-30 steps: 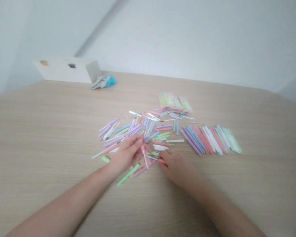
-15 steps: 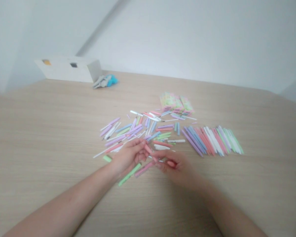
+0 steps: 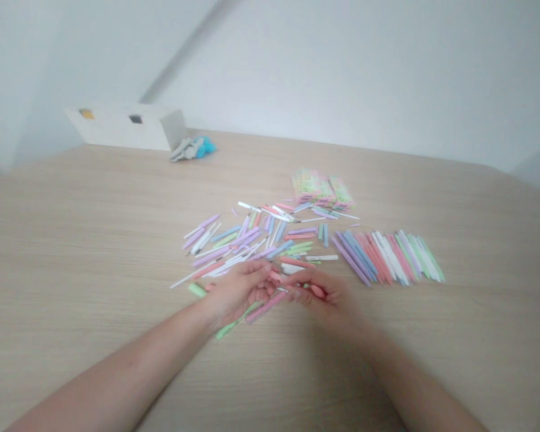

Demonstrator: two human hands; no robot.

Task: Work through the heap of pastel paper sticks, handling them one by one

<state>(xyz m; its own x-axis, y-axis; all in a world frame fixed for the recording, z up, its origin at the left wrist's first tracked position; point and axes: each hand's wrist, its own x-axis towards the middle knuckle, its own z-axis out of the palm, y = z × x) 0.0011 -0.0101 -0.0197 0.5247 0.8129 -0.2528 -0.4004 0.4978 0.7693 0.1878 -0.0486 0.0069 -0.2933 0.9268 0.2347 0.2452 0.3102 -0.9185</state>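
Observation:
My left hand (image 3: 239, 291) and my right hand (image 3: 321, 294) meet low over the near edge of a loose heap of pastel plastic sticks (image 3: 238, 249). Slightly blurred pink pieces show at the fingertips of both hands, and each hand seems to pinch one. Below them, a loose pink stick (image 3: 266, 307) lies on the table. My left wrist partly covers a green stick (image 3: 227, 329). To the right, many sticks lie side by side in a fanned row (image 3: 387, 258), sorted by colour.
Bundled packs of sticks (image 3: 321, 189) stand beyond the heap. Near the far edge of the wooden table (image 3: 94, 204) are a white box (image 3: 126, 129) and a crumpled grey and blue cloth (image 3: 192, 149). White walls rise behind.
My hands have drawn closer, with the fingertips now nearly touching. My left hand now covers more of the green stick. The heap and the sorted row look unchanged.

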